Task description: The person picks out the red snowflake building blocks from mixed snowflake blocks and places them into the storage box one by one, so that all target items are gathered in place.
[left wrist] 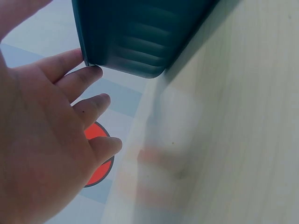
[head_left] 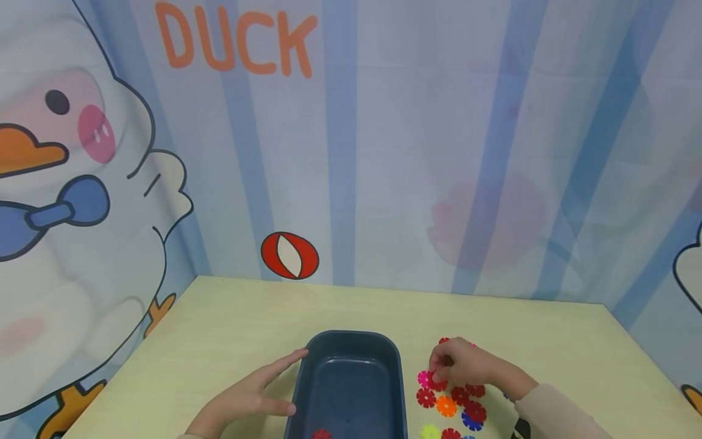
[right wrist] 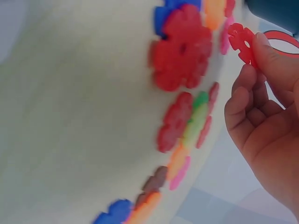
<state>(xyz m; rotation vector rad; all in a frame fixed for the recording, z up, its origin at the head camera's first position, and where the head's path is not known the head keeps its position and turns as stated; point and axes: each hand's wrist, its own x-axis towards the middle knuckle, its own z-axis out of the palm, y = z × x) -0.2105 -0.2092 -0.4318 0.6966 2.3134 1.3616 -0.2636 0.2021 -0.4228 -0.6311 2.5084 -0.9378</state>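
My right hand (head_left: 468,364) pinches a red flower-shaped plastic disc (right wrist: 241,43) between thumb and fingertips, above a scattered group of similar discs. Around it lie an orange disc (head_left: 446,406), a bright pink disc (head_left: 424,379), a blue disc (head_left: 470,422) and several red ones. With its fingers spread, my left hand (head_left: 247,399) touches the left side of a dark blue tray (head_left: 348,399). From the left wrist, the fingertips (left wrist: 74,57) meet the tray's rim. One red disc (head_left: 322,434) lies inside the tray near the bottom of the view.
The pale wooden table (head_left: 263,311) runs back to a striped curtain (head_left: 395,152) printed with a duck. A yellow-green disc (head_left: 430,431) lies at the near edge of the group. Beside the right sleeve is a partly hidden black object (head_left: 521,429).
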